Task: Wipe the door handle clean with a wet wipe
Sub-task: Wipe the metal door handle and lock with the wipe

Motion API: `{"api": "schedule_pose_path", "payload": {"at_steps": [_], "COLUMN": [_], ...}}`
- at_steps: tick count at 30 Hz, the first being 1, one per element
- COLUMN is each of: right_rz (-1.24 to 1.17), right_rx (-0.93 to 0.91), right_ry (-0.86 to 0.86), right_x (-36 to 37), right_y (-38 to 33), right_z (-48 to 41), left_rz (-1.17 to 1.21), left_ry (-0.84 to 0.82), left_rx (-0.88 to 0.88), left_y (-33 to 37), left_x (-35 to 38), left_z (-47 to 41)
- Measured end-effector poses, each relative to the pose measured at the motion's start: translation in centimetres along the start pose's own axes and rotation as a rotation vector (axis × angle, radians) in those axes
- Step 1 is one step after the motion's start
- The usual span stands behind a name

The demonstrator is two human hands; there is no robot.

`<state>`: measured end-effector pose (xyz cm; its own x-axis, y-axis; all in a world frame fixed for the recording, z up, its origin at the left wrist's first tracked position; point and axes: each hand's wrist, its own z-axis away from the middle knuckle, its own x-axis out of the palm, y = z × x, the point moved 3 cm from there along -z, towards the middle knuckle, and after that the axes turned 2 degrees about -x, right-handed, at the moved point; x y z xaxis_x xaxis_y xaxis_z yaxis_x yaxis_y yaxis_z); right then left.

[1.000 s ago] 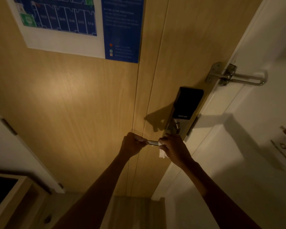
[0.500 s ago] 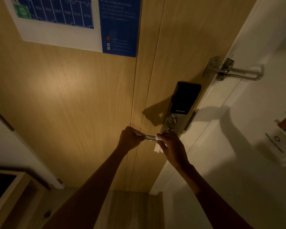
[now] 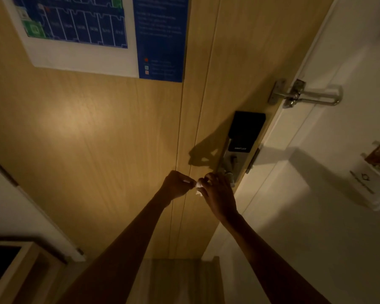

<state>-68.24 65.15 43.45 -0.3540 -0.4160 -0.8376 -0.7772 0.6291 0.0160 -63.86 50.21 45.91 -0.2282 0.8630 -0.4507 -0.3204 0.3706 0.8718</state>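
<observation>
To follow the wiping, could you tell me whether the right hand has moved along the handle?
Yes: the right hand slid left, away from the lock plate toward the left hand.

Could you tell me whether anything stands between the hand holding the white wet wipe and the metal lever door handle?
Nothing visible does. The right hand presses the white wet wipe against the metal lever door handle, with the left hand closed at its free end.

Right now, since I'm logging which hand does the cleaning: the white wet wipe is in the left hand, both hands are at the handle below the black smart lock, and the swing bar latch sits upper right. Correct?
Not quite. The head view shows the crumpled white wet wipe in the right hand, not the left hand. Everything else stands: both hands meet below the black smart lock, and the silver swing bar latch sits upper right.
</observation>
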Motion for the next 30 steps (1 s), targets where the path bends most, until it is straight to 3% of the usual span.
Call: {"api": "schedule_pose_path", "payload": {"at_steps": [8, 20, 30], "right_rz": [0.177, 0.134, 0.077], "right_rx": [-0.166, -0.149, -0.104], "right_ry": [0.029, 0.012, -0.026], "right_x": [-1.0, -0.2, 0.2], "right_y": [2.6, 2.4, 2.9], "right_z": [0.8, 0.9, 1.0], "left_rz": [-0.011, 0.375, 0.418], "left_ry": [-0.064, -0.06, -0.062], "left_rx": [-0.03, -0.145, -0.142], "left_y": [0.5, -1.0, -1.1], "left_x": [-0.3, 0.3, 0.6], "left_z": [0.3, -0.1, -0.5]}}
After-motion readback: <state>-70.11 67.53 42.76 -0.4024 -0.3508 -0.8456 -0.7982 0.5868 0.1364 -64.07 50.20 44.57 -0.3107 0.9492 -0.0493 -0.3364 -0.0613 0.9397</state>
